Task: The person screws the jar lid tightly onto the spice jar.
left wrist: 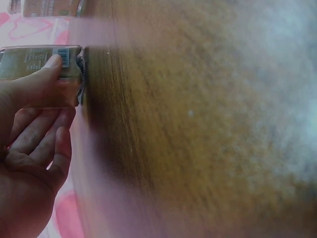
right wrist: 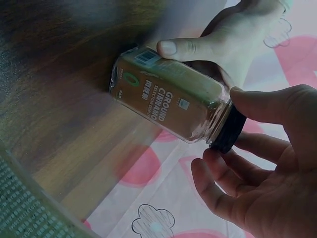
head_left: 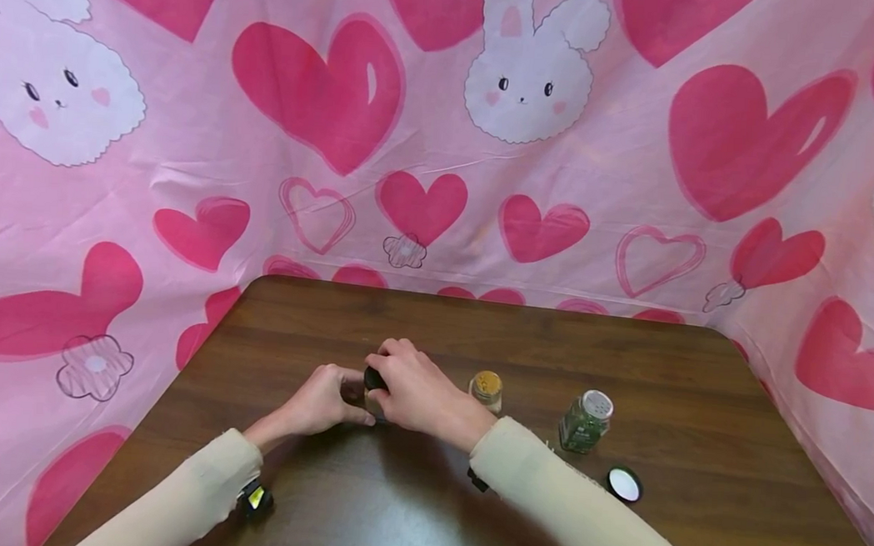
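Observation:
A clear glass jar of ground cinnamon (right wrist: 163, 99), its label printed in white, stands on the table with its base at the wood. My left hand (head_left: 320, 404) holds the jar's body from the side, thumb on the label near the barcode and fingers round the far side. On its neck sits a black lid (right wrist: 230, 130), which my right hand (head_left: 418, 393) grips between thumb and fingers. In the head view both hands hide most of the jar, and the lid shows as a dark patch between them.
To the right stand a jar (head_left: 487, 386) with mustard-yellow showing at its top and a jar of green herbs (head_left: 585, 421) with a perforated top. A black lid with a white liner (head_left: 624, 484) lies nearer. Pink patterned fabric (head_left: 444, 156) hangs round the wooden table (head_left: 303, 499).

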Motion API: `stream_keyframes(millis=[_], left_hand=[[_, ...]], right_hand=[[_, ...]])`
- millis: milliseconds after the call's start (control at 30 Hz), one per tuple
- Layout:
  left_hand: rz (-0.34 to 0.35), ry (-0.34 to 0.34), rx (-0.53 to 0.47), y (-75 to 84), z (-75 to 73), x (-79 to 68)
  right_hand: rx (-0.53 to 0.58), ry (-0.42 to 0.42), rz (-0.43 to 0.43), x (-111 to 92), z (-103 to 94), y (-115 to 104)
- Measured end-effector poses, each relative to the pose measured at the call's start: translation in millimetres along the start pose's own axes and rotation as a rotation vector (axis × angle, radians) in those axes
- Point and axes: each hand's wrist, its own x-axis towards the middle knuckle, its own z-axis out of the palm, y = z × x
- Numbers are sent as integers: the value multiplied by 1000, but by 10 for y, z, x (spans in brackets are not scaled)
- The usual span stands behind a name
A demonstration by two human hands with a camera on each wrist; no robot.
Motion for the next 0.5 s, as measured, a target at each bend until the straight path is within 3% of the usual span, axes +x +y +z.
stream_keyframes(millis=[233, 500], left_hand=[[2, -2, -14, 11, 2, -7], [-1, 3, -6, 18, 4, -9]], right_hand=[[27, -7, 10, -16, -2, 8], [214, -38, 61, -86, -46, 21]])
